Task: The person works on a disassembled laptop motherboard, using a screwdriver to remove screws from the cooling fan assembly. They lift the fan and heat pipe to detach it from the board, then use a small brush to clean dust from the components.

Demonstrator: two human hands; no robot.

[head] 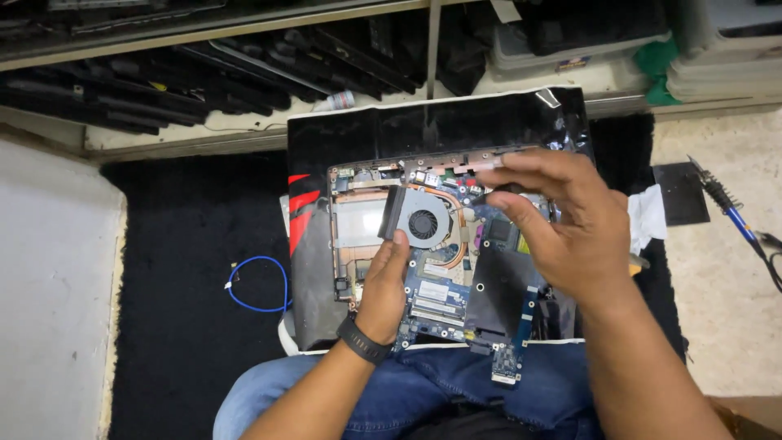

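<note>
The person sits with an opened laptop base point(423, 244) across the lap, its long axis running left to right, on top of a glossy black sheet point(440, 126) that reaches onto the dark mat point(179, 269) on the floor.

The left hand point(387, 281), a black band at the wrist, comes up from the near side and rests on the circuit board point(440, 297). Its fingers point(397, 244) lie pressed together, with the tips touching the near edge of the round cooling fan point(423, 222). They grip nothing that I can see.

The right hand point(562, 220) hovers over the right half of the board, with its fingers point(521, 167) stretched towards the left along the far edge of the chassis. Thumb and forefinger seem to close on something small and dark near the copper heat pipe point(463, 220). Whether they really pinch it I cannot tell.

So the fan lies just far of the left fingertips and to the left of the right hand's tips. The left hand is the nearer of the two.

A loop of blue wire point(259, 285) lies on the mat to the left. A soldering iron point(729, 208) rests on the pale floor at the right, well apart from both hands, beside a white cloth point(648, 216). Stacked dark laptops point(147, 90) fill the far shelf.
</note>
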